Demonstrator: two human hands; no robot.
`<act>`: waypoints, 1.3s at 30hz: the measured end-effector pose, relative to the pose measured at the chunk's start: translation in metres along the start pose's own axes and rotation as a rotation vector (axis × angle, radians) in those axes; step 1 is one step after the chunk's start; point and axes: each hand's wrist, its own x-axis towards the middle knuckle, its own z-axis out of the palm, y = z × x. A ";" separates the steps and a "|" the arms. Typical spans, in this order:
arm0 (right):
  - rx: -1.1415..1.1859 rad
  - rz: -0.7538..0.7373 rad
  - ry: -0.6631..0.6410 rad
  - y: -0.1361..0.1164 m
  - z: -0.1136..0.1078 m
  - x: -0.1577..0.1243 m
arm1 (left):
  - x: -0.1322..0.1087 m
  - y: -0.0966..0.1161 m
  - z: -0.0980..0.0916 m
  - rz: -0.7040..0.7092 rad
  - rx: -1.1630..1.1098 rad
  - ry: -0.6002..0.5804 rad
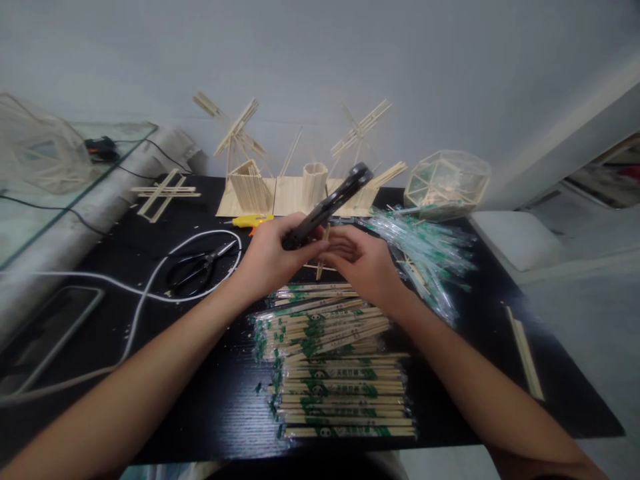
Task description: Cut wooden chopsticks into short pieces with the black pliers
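Observation:
Held in my left hand (pixel 273 257) is a long black tool (pixel 340 197) with a rounded far end, slanting up to the right; its exact kind is unclear. Close beside it, my right hand (pixel 370 263) has its fingers curled at a short piece of wooden chopstick (pixel 320 270), which stands between the two hands. Fingertips of both hands nearly meet there, partly hiding the grip. Below them lies a pile of chopsticks in clear wrappers with green print (pixel 345 390). A yellow glue gun (pixel 253 221) rests just behind my left hand.
Black-handled pliers (pixel 200 267) lie inside a loop of white cable (pixel 145 293) at left. Behind stand stick-built windmill models (pixel 250 187). Empty wrappers (pixel 425 247) and a clear faceted container (pixel 447 180) are at right. Loose sticks (pixel 524 353) lie near the table's right edge.

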 end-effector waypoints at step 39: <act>-0.271 -0.110 0.094 -0.001 0.005 -0.004 | -0.001 0.033 -0.067 0.183 1.191 -0.373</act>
